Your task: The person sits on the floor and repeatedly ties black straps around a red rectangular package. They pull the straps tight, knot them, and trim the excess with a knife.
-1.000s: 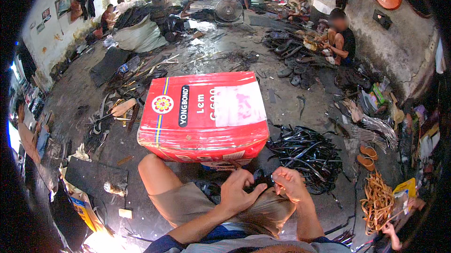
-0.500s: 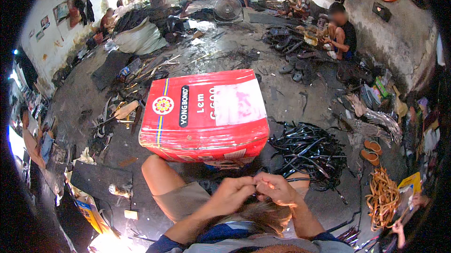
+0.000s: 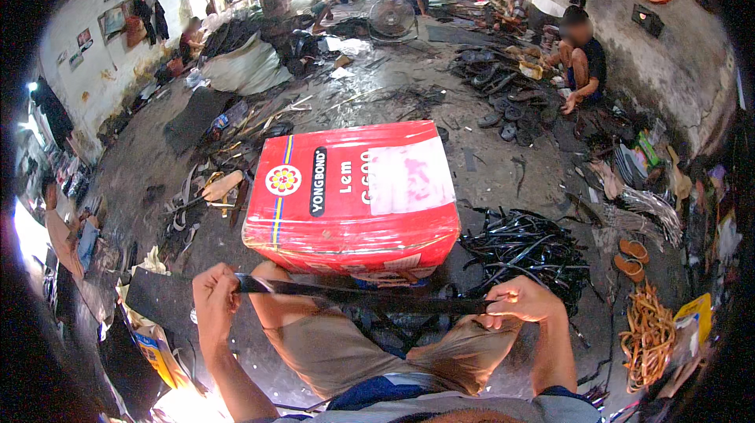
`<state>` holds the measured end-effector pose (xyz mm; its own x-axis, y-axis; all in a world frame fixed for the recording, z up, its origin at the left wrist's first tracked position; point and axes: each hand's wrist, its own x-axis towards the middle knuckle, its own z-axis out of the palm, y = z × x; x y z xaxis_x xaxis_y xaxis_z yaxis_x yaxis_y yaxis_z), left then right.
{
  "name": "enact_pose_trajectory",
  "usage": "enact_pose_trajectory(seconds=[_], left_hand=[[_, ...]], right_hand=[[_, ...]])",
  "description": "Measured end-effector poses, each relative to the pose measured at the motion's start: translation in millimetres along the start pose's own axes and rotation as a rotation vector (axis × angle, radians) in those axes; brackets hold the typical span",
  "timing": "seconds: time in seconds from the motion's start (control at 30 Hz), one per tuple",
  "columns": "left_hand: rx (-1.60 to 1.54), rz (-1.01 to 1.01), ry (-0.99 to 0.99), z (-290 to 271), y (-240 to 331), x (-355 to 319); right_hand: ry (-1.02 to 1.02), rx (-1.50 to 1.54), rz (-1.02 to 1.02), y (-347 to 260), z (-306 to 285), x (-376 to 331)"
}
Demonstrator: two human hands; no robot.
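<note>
A black strip (image 3: 370, 297) stretches nearly level between my hands, above my lap. My left hand (image 3: 214, 305) is closed on its left end, and my right hand (image 3: 521, 299) pinches it near the other end. Just beyond the strip stands a red carton (image 3: 338, 226) with a shiny wrapped front and a pale patch on top. Right of the carton, past my right knee, lies a heap of glossy black strips (image 3: 527, 258). More dark strips show between my legs, partly hidden by the held one.
Tan strips (image 3: 650, 336) lie in a pile at the right, below brown sandals (image 3: 631, 260). A fan (image 3: 392, 18) stands farther back. Near the right wall a person (image 3: 580, 61) sits beside dark footwear (image 3: 511, 112). A dark sheet (image 3: 169, 297) lies left of me.
My hands were together over my lap. They have moved far apart, left and right, and the black strip now shows drawn out between them. The view has shifted slightly.
</note>
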<state>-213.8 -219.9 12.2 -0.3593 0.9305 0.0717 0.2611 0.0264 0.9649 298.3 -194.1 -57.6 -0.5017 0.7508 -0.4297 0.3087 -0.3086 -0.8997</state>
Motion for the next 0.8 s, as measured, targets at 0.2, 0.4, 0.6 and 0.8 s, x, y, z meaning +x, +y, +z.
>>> enact_pose_trajectory(seconds=[0.2,0.4,0.6,0.8], left_hand=[[0.107,-0.038,0.006,-5,-26,18],[0.906,0.467,0.314,77,-4,-11],[-0.114,0.48,-0.458,211,7,-76],[-0.317,-0.184,-0.921,259,-63,-61]], right_hand=[[0.223,0.053,-0.077,2,-27,-30],[0.446,0.271,-0.188,2,-36,-60],[0.519,0.052,-0.078,-20,45,-5],[0.462,0.133,-0.146,-4,84,26]])
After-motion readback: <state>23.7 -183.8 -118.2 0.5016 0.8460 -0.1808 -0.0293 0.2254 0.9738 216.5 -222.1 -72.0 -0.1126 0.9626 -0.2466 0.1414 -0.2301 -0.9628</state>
